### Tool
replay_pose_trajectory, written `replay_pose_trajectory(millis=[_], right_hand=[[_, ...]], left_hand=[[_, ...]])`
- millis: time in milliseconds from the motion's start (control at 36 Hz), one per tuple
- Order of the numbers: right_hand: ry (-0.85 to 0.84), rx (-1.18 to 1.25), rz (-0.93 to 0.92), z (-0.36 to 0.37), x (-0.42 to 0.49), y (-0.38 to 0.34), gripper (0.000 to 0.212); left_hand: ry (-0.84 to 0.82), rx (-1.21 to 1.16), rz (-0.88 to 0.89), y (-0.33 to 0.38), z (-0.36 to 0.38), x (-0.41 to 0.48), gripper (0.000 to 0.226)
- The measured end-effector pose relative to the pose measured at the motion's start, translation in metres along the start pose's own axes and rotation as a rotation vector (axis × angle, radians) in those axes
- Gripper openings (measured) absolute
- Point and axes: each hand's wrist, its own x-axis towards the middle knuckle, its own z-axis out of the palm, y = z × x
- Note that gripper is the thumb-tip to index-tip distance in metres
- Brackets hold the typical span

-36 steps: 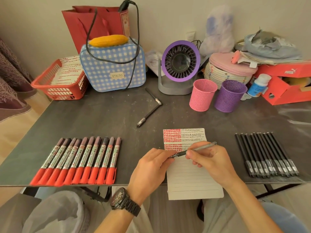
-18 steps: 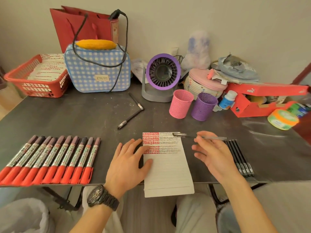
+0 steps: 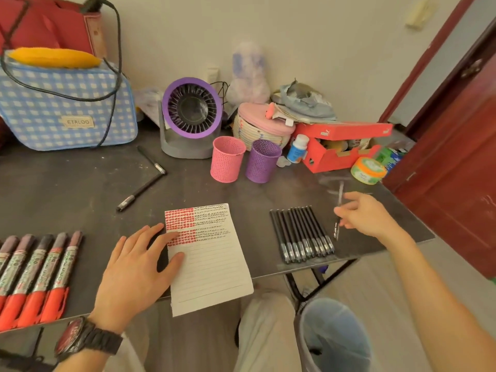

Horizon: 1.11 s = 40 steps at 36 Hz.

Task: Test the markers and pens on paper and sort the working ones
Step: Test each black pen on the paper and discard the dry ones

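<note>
Evidently steadied the paper (image 3: 212,264) under the flat left hand (image 3: 137,275) (against sliding); pinched a pen (image 3: 340,196) in the right hand (image 3: 367,216) beside the pen row (image 3: 300,232), probably for sorting.

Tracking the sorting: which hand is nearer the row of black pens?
Right. The right hand holds a pen just right of the row; the left hand rests on the paper.

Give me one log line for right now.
left hand: flat on lined paper | right hand: pinching black pen, right of black pen row | step: likely adding it to row
</note>
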Motion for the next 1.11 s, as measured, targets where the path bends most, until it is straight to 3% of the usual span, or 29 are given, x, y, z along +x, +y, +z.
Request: replay_pose_trajectory(millis=[83, 278, 1111], right_hand=[[-0.041, -0.178, -0.002, 0.005, 0.002, 0.006, 0.047], [-0.094, -0.336, 0.009, 0.022, 0.004, 0.011, 0.034], [-0.070, -0.266, -0.025, 0.031, 0.007, 0.023, 0.020]], left_hand=[[0.000, -0.008, -0.005, 0.001, -0.003, -0.001, 0.070], [-0.004, 0.000, 0.000, -0.001, -0.003, 0.000, 0.069], [0.027, -0.036, 0.013, -0.004, 0.002, 0.001, 0.063]])
